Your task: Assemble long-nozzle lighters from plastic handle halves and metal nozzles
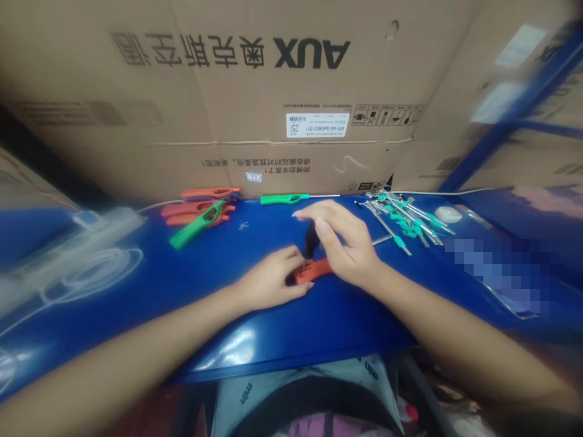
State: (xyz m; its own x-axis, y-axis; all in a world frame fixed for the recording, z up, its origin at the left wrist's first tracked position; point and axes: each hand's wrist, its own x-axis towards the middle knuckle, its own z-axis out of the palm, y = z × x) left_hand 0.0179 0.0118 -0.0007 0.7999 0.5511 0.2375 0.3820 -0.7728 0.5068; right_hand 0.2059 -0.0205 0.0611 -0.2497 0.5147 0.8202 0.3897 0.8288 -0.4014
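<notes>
Slippage looks like the chief risk here: your right hand (348, 246) is curled around a black tool (311, 240) that stands nearly upright, its lower end apparently at the orange handle (315, 271), while your left hand (273, 276) pinches that handle's left end against the blue table (204, 261), with its fingertips right beside the tool. If the tool skids on the plastic, perhaps from leaning at a slant or from too hard a push, it could jab those fingertips or scratch the tabletop. Should your left grip be too light, the handle may roll, since nothing else appears to brace it. A thin metal rod (381, 240) juts out past your right hand; it seems to belong to the handle, though your hand hides the join, and a sideways twist might swing it into the heap of rods with green fittings (410, 221). Counting up, you have one black tool and one orange handle between your hands, then two green handles, one (198, 224) lying on the orange pile (198, 193) and another (280, 199) at the back with a single rod out of its end. That pile shows at least three handles, overlapping; the heap's rods cross too much to number. One white round piece (447, 215) lies just beside them.
</notes>
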